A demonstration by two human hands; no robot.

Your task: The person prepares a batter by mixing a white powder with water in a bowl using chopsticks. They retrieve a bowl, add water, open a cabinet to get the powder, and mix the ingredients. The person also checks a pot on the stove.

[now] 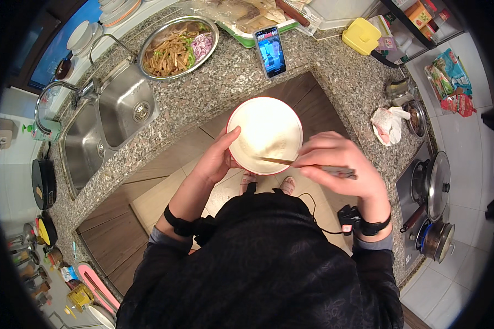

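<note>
My left hand point(218, 158) grips the left rim of a white bowl point(265, 123) with a red edge, thumb on top and fingers underneath. The bowl is held in the air in front of my body. Inside it is something pale and whitish, too bright to make out. From the right, my right hand point(337, 162) holds chopsticks point(273, 161) whose tips dip into the bowl's lower part. Their patterned upper ends stick out past my palm. Slight blur shows on the tips.
On the granite counter point(226, 82) are a steel platter of cut food point(171, 53), an upright phone point(269, 53) and a yellow container point(361, 36). A double sink point(125, 111) lies left. At right are wrapped raw fish or meat point(387, 123), a lidded pan point(438, 187) and a pot point(436, 242) over a blue flame.
</note>
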